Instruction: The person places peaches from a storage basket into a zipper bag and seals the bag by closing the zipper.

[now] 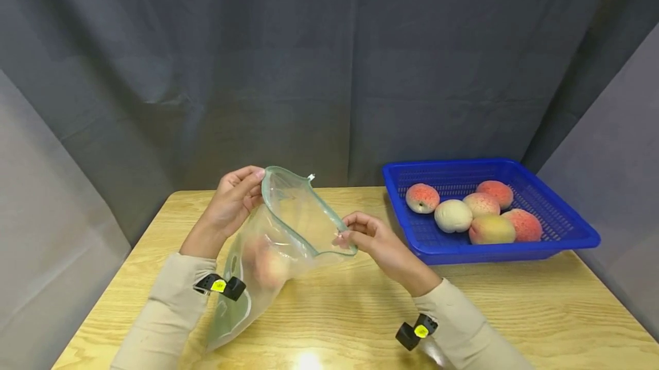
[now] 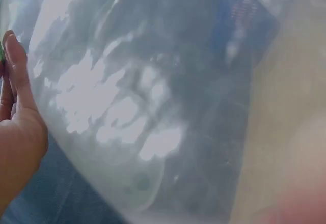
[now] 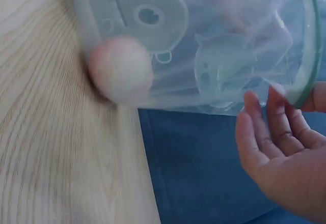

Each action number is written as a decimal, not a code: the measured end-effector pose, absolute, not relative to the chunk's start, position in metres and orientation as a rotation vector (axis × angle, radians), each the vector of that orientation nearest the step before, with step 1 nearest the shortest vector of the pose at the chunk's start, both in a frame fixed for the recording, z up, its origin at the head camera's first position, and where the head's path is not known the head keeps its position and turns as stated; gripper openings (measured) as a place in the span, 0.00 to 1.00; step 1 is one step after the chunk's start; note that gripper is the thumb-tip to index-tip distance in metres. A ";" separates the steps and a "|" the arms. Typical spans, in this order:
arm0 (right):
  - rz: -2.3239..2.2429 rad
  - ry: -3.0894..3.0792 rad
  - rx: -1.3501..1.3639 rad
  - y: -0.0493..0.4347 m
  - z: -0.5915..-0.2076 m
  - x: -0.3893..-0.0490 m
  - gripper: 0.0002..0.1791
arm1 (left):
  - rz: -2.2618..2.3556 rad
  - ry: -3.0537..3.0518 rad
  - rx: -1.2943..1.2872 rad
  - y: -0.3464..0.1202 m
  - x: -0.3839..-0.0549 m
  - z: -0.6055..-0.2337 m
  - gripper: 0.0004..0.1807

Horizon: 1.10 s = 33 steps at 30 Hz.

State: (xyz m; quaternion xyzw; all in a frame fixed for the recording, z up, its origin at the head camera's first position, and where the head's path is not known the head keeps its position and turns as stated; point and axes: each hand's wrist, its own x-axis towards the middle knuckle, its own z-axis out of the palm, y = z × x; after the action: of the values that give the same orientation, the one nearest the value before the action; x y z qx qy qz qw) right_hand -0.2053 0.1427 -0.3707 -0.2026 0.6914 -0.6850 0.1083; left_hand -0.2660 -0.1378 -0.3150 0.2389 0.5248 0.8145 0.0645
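Observation:
A translucent zip bag [image 1: 288, 244] with a green-edged mouth hangs tilted between my two hands, its mouth spread wide. My left hand [image 1: 234, 201] pinches the mouth's upper left edge between thumb and fingers. At the opposite corner, my right hand [image 1: 378, 244] pinches the green edge [image 3: 308, 46]. Low inside the bag, blurred by the plastic, shows a red and cream peach [image 1: 268, 264]; in the right wrist view the peach [image 3: 122, 70] bulges near the wooden tabletop. Pale green animal prints cover one side of the bag. A small zip slider [image 1: 311, 177] sits on the far edge.
At the right of the wooden table [image 1: 340, 324] stands a blue plastic basket [image 1: 494, 253] with several peaches [image 1: 453, 215] in it. Dark grey cloth [image 1: 288, 72] hangs behind the table, and pale panels flank both sides. Something shiny lies by the right sleeve [image 1: 463, 324].

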 end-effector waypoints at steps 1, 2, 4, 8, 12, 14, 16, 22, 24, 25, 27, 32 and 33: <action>-2.022 2.039 -0.567 0.144 -0.372 -0.206 0.08 | 2.444 1.582 0.717 -0.136 -0.266 -0.315 0.13; -2.030 2.042 -0.534 0.145 -0.373 -0.206 0.08 | 2.424 1.588 0.712 -0.134 -0.266 -0.317 0.13; -2.031 2.039 -0.478 0.148 -0.377 -0.207 0.08 | 2.383 1.595 0.688 -0.129 -0.266 -0.320 0.14; -2.005 2.058 -0.366 0.153 -0.387 -0.205 0.09 | 2.275 1.663 0.596 -0.113 -0.265 -0.335 0.15; -1.950 2.143 -0.248 0.163 -0.405 -0.204 0.10 | 2.139 1.746 0.501 -0.095 -0.263 -0.358 0.11; -1.901 2.200 -0.196 0.169 -0.416 -0.203 0.11 | 2.078 1.779 0.467 -0.087 -0.262 -0.370 0.08; -1.857 2.235 -0.147 0.176 -0.426 -0.204 0.12 | 2.040 1.798 0.441 -0.080 -0.261 -0.381 0.06; -1.823 2.264 -0.066 0.190 -0.452 -0.205 0.13 | 2.007 1.799 0.357 -0.065 -0.261 -0.402 0.05; -1.823 2.260 -0.061 0.192 -0.456 -0.206 0.13 | 2.001 1.790 0.331 -0.063 -0.261 -0.405 0.05; -1.823 2.258 -0.063 0.193 -0.457 -0.207 0.13 | 1.997 1.787 0.326 -0.062 -0.261 -0.407 0.06; -1.823 2.254 -0.058 0.194 -0.458 -0.207 0.14 | 1.996 1.780 0.317 -0.061 -0.261 -0.410 0.06; -1.823 2.260 -0.051 0.193 -0.455 -0.208 0.14 | 2.003 1.784 0.303 -0.060 -0.261 -0.409 0.05; -1.822 2.265 -0.054 0.193 -0.455 -0.208 0.14 | 2.005 1.794 0.300 -0.061 -0.261 -0.408 0.06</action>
State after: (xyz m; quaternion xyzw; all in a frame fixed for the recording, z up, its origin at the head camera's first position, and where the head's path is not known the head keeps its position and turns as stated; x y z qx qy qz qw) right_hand -0.2075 0.1928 -0.4548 -0.0184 0.7737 -0.6225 0.1168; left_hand -0.2607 -0.0606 -0.4084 0.1081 0.6472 0.7232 0.2156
